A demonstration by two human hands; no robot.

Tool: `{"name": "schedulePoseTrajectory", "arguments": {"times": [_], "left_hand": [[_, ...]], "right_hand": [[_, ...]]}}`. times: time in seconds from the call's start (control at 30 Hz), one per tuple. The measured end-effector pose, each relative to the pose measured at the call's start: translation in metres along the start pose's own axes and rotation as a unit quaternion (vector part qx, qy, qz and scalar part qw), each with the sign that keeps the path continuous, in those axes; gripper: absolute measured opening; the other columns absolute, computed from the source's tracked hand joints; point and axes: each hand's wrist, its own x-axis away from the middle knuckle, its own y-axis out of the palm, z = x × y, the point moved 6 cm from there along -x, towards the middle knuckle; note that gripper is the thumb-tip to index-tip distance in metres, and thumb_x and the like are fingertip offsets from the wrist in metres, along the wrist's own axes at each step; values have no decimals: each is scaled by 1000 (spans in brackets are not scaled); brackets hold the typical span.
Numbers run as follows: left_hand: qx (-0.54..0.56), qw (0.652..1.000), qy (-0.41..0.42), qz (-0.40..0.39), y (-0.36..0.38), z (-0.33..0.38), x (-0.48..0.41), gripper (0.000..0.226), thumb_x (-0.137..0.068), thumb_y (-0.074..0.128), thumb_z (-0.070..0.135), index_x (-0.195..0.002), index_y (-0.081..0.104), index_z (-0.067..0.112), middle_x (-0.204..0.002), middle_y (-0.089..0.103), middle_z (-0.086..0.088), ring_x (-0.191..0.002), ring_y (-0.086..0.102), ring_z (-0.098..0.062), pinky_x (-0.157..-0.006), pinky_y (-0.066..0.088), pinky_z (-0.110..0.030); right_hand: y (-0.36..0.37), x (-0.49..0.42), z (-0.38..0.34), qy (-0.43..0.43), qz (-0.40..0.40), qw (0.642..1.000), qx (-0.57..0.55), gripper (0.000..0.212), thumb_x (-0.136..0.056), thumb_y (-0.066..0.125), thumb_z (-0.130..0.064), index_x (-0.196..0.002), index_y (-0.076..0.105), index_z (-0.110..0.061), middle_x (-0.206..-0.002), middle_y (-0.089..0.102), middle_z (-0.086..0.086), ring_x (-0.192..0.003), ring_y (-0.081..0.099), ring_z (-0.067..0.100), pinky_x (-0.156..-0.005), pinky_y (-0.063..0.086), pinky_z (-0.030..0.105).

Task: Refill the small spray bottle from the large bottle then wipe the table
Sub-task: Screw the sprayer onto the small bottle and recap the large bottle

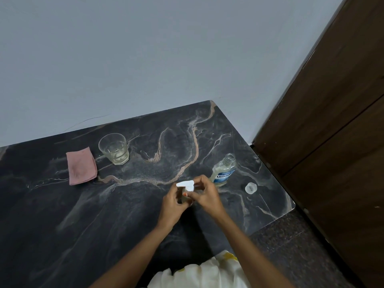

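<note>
Spray bottle held, large bottle uncapped.
The small spray bottle, white-headed and upright, is gripped by the left hand and right hand. The blue-labelled large bottle stands open just behind it, and a folded pink cloth lies well to the left.

Two hands, left hand and right hand, gripped a small white-topped spray bottle over a dark marble table, near an uncapped clear mouthwash bottle.

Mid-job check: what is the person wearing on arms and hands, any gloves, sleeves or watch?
Nothing: the left hand and right hand are bare, with no gloves, rings or watch visible, and no sleeves show on either forearm. The only clothing in view is a white garment with yellow patches at the bottom edge.
</note>
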Motion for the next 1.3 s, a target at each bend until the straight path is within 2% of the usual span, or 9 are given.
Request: {"name": "schedulePoseTrajectory", "arguments": {"times": [0.17,0.37,0.53,0.7,0.83,1.03,1.13,1.23,1.3], "left_hand": [[-25,1000,11,2,-1,3,0,50,-68,73,0,-100,53,33,-96,67,6,-91,65,-7,-81,54,-28],[-20,1000,12,-1,0,4,0,53,-68,73,-3,-98,52,35,-95,66,10,-88,64,3,-78,51,-14],[-5,1000,5,-6,0,3,0,51,-68,72,-4,-95,52,34,-95,65,11,-87,63,7,-75,48,-7],[-4,1000,6,-7,0,3,0,52,-68,72,-3,-95,52,36,-98,67,5,-93,65,-7,-82,52,-25],[-17,1000,8,-5,-1,6,1,51,-67,72,-3,-97,53,33,-96,66,3,-93,66,-13,-83,54,-36],[-9,1000,5,-4,0,9,2,51,-68,70,-5,-95,52,34,-96,67,2,-93,65,-11,-84,52,-31],[9,1000,0,-11,1,8,2,52,-70,70,-6,-97,51,33,-99,66,2,-93,63,-4,-84,51,-20],[17,1000,-3,-14,1,8,2,53,-69,71,-6,-100,51,32,-100,64,9,-93,62,4,-81,49,-11],[18,1000,-3,-15,2,7,2,52,-69,72,-5,-99,52,31,-100,65,9,-93,63,4,-81,48,-11]], "right_hand": [[1,0,-2,-20,13,1000,19,34,-64,78,-3,-88,55,-8,-90,55,6,-81,53,10,-73,42,11],[0,3,-12,-26,-145,989,18,44,-81,64,-3,-123,52,-9,-120,54,1,-109,52,9,-93,42,16],[-3,0,-7,-4,-101,995,2,31,-79,60,8,-108,62,-2,-104,64,11,-99,59,24,-88,48,34],[0,-2,1,17,-22,999,-26,27,-66,75,2,-84,60,-11,-83,63,2,-80,60,15,-75,49,29],[2,-2,4,17,29,999,13,39,-60,83,-9,-82,50,-12,-75,56,-5,-69,53,4,-63,42,10],[2,0,-1,5,-73,997,-38,50,-66,76,-1,-103,53,-25,-105,55,-8,-95,55,0,-80,44,9],[-1,1,-1,14,-134,990,-38,43,-78,67,-2,-114,57,-23,-119,59,0,-110,56,14,-92,45,23],[-4,0,2,19,-127,992,-14,27,-82,61,1,-108,63,-4,-117,61,19,-109,57,26,-95,46,38],[-4,0,3,26,-98,994,-36,28,-78,62,6,-105,64,-4,-109,64,18,-97,63,15,-87,51,30]]}}
